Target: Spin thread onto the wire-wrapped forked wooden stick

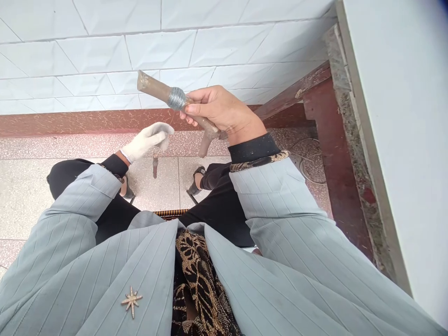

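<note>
My right hand, bare, is wrapped round a forked wooden stick. The stick slants in front of the tiled wall, its thick end up to the left and its fork down by my wrist. Grey metal wire is wound in a tight coil round it, just past my thumb and fingertips. Lower and to the left, my left hand wears a white knit glove and stays apart from the stick. Its fingers are curled in towards the thumb; whether anything thin is between them cannot be made out.
Beyond my feet rises a white tiled wall with a reddish base strip. A small brown object is on the speckled floor between my shoes. At right stand a dark red wooden frame and some loosely coiled cable.
</note>
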`<state>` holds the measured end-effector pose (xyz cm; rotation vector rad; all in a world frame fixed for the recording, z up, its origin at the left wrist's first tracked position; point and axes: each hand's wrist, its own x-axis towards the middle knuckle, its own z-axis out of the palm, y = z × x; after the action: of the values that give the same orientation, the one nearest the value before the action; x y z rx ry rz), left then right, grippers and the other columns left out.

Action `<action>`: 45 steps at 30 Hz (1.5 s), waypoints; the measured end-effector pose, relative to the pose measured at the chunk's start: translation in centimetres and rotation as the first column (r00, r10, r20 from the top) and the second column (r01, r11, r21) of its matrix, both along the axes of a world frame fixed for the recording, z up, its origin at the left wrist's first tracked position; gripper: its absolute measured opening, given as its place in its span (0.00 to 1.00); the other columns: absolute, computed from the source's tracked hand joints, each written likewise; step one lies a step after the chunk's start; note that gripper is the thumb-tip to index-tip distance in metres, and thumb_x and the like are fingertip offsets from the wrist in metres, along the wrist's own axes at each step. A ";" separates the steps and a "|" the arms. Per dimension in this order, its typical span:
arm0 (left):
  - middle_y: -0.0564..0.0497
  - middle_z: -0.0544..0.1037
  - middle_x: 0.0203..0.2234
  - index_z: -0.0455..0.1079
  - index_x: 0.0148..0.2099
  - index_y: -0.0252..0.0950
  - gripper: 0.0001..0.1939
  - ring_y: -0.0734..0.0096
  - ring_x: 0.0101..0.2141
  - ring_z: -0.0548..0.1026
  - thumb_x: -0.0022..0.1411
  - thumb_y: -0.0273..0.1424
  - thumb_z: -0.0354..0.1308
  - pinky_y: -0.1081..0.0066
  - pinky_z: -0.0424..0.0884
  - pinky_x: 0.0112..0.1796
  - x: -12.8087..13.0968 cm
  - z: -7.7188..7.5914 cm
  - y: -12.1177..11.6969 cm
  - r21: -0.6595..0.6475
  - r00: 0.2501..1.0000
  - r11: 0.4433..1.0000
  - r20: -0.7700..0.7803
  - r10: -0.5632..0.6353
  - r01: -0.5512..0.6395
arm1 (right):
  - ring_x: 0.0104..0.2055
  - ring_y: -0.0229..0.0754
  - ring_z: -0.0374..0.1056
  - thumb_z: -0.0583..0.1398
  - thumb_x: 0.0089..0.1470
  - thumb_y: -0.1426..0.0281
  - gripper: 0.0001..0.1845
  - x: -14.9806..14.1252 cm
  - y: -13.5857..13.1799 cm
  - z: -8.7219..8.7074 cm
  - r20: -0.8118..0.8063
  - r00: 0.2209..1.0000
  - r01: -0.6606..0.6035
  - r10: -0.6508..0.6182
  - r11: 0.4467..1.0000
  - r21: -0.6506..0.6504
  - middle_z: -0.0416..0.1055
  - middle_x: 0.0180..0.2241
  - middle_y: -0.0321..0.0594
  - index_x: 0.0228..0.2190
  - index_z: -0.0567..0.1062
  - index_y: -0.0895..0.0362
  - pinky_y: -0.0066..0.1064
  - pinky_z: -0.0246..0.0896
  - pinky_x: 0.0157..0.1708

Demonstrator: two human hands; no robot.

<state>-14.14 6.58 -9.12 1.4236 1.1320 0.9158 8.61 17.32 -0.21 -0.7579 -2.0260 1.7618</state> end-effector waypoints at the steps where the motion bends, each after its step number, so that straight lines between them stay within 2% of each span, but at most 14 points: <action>1: 0.56 0.72 0.26 0.72 0.45 0.36 0.17 0.76 0.25 0.68 0.71 0.46 0.60 0.73 0.67 0.32 0.1 0.3 -0.1 0.022 0.999 0.999 0.004 0.034 -0.035 | 0.32 0.40 0.64 0.72 0.54 0.54 0.17 -0.1 0.1 -0.1 0.026 0.999 0.020 -0.020 1.000 -0.009 0.76 0.35 0.40 0.32 0.77 0.53 0.35 0.65 0.37; 8: 0.56 0.67 0.23 0.74 0.39 0.34 0.08 0.77 0.23 0.62 0.67 0.28 0.53 0.73 0.63 0.28 0.5 0.4 -0.1 -0.022 0.959 0.995 -0.268 0.089 -0.098 | 0.30 0.34 0.63 0.67 0.62 0.72 0.09 -1.7 0.6 -1.3 0.205 0.955 0.220 -0.213 0.975 -0.012 0.73 0.30 0.38 0.29 0.76 0.57 0.30 0.61 0.33; 11: 0.52 0.73 0.26 0.75 0.36 0.34 0.08 0.76 0.26 0.67 0.65 0.29 0.54 0.73 0.67 0.30 0.5 0.7 -0.2 -0.040 0.954 0.999 -0.301 -0.001 -0.011 | 0.32 0.39 0.68 0.65 0.64 0.72 0.06 -2.3 1.4 -2.7 0.346 0.885 0.246 -0.312 0.944 0.222 0.73 0.30 0.39 0.32 0.76 0.56 0.32 0.64 0.34; 14: 0.51 0.74 0.27 0.76 0.35 0.34 0.07 0.75 0.27 0.70 0.63 0.29 0.57 0.72 0.69 0.32 0.2 1.7 -0.4 -0.038 0.950 0.999 -0.307 -0.048 0.038 | 0.39 0.49 0.72 0.67 0.62 0.67 0.06 -2.5 2.2 -4.1 0.530 0.786 0.023 -0.318 0.872 0.489 0.74 0.31 0.45 0.34 0.79 0.57 0.39 0.66 0.41; 16: 0.53 0.72 0.26 0.76 0.35 0.34 0.06 0.76 0.26 0.69 0.62 0.28 0.58 0.71 0.71 0.32 -0.3 2.6 -0.5 -0.066 0.953 0.998 -0.301 -0.020 0.000 | 0.40 0.51 0.72 0.68 0.59 0.67 0.07 -2.5 2.3 -4.7 0.654 0.722 -0.207 -0.225 0.832 0.515 0.74 0.30 0.46 0.31 0.79 0.57 0.41 0.64 0.41; 19: 0.53 0.73 0.25 0.76 0.34 0.33 0.04 0.76 0.26 0.69 0.58 0.25 0.59 0.71 0.72 0.33 -1.3 3.4 -0.3 -0.080 0.959 0.996 -0.284 0.009 -0.033 | 0.33 0.43 0.69 0.68 0.57 0.67 0.07 -2.6 1.4 -4.6 0.780 0.598 -0.579 0.183 0.772 0.263 0.71 0.25 0.38 0.28 0.80 0.56 0.36 0.60 0.35; 21: 0.53 0.74 0.25 0.76 0.34 0.32 0.04 0.76 0.26 0.69 0.58 0.24 0.60 0.70 0.71 0.34 -1.8 3.1 0.1 -0.056 0.967 0.998 -0.256 0.010 -0.025 | 0.30 0.39 0.66 0.69 0.56 0.65 0.07 -2.6 0.6 -3.8 0.696 0.514 -0.728 0.501 0.684 0.046 0.70 0.23 0.33 0.30 0.81 0.56 0.32 0.59 0.33; 23: 0.53 0.73 0.24 0.76 0.35 0.33 0.04 0.77 0.25 0.68 0.62 0.26 0.60 0.71 0.70 0.32 -2.1 2.4 0.4 -0.029 0.982 0.999 -0.186 0.033 -0.039 | 0.30 0.36 0.66 0.70 0.56 0.63 0.08 -2.3 -0.1 -2.8 0.491 0.601 -0.717 0.631 0.697 -0.018 0.72 0.25 0.31 0.33 0.81 0.56 0.30 0.60 0.33; 27: 0.53 0.72 0.22 0.76 0.36 0.33 0.10 0.77 0.22 0.67 0.71 0.31 0.59 0.73 0.66 0.27 -1.9 0.8 0.6 -0.037 1.000 0.999 -0.027 0.010 -0.011 | 0.30 0.34 0.66 0.64 0.63 0.67 0.07 -1.3 -0.1 -1.1 0.034 0.988 -0.147 0.147 0.989 -0.004 0.75 0.32 0.36 0.33 0.78 0.57 0.30 0.62 0.33; 31: 0.55 0.68 0.19 0.76 0.36 0.33 0.10 0.76 0.21 0.67 0.71 0.31 0.60 0.73 0.65 0.26 -1.3 0.7 0.2 -0.094 0.996 0.992 -0.014 -0.090 0.088 | 0.29 0.35 0.63 0.63 0.64 0.73 0.09 -1.1 0.8 -1.3 0.193 0.964 0.174 -0.183 0.983 0.064 0.72 0.29 0.37 0.30 0.75 0.57 0.31 0.60 0.34; 36: 0.53 0.72 0.22 0.77 0.37 0.33 0.07 0.75 0.23 0.69 0.68 0.31 0.62 0.70 0.68 0.29 -1.4 1.7 0.1 -0.124 0.984 0.982 -0.086 -0.157 0.145 | 0.31 0.41 0.64 0.65 0.62 0.72 0.10 -2.2 1.3 -2.8 0.494 0.821 0.029 -0.287 0.884 0.467 0.69 0.27 0.38 0.28 0.73 0.55 0.37 0.57 0.37; 39: 0.52 0.75 0.25 0.76 0.35 0.34 0.06 0.75 0.25 0.70 0.64 0.30 0.63 0.70 0.68 0.31 -1.6 1.9 0.2 -0.120 0.964 0.984 -0.215 -0.156 0.132 | 0.31 0.41 0.64 0.65 0.60 0.73 0.07 -2.3 1.1 -2.7 0.716 0.696 -0.344 -0.061 0.846 0.407 0.70 0.26 0.37 0.28 0.78 0.56 0.37 0.56 0.36; 42: 0.53 0.74 0.25 0.73 0.32 0.34 0.07 0.75 0.26 0.70 0.61 0.32 0.64 0.70 0.67 0.32 -1.5 1.8 0.1 -0.114 0.929 0.978 -0.309 -0.204 0.177 | 0.29 0.37 0.64 0.64 0.61 0.73 0.06 -1.8 0.9 -1.9 0.746 0.522 -0.634 0.413 0.773 0.016 0.71 0.25 0.33 0.35 0.84 0.58 0.34 0.56 0.36; 45: 0.53 0.75 0.28 0.73 0.34 0.35 0.10 0.73 0.29 0.72 0.57 0.35 0.68 0.69 0.69 0.35 -1.3 1.5 0.1 -0.015 0.903 0.979 -0.384 -0.192 0.202 | 0.29 0.33 0.64 0.67 0.62 0.69 0.10 -0.9 1.2 -1.3 0.522 0.620 -0.644 0.586 0.760 -0.087 0.72 0.27 0.30 0.44 0.85 0.58 0.30 0.59 0.37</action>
<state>-15.46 6.66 -7.63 1.7537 1.2338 0.5192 7.73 18.52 -1.53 -0.5713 -3.0291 1.8865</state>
